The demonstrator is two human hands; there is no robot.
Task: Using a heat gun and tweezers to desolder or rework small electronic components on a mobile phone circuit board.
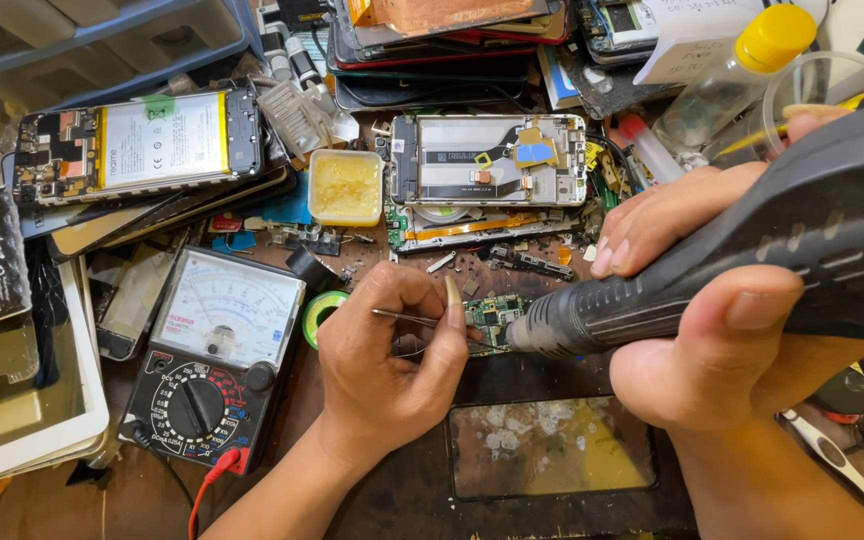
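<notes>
Head view: we pinch tweezers (422, 320) in our left hand (387, 365) and grip a dark hot-air handpiece (732, 265) in our right hand (712, 300), its nozzle touching the small green circuit board (492, 315) between them. We judge the rework mid-way; no part is lifted yet. The brown bench (402, 500) is crowded: an analogue multimeter (212, 365), opened phones (487, 160), a flux tub (345, 187).
</notes>
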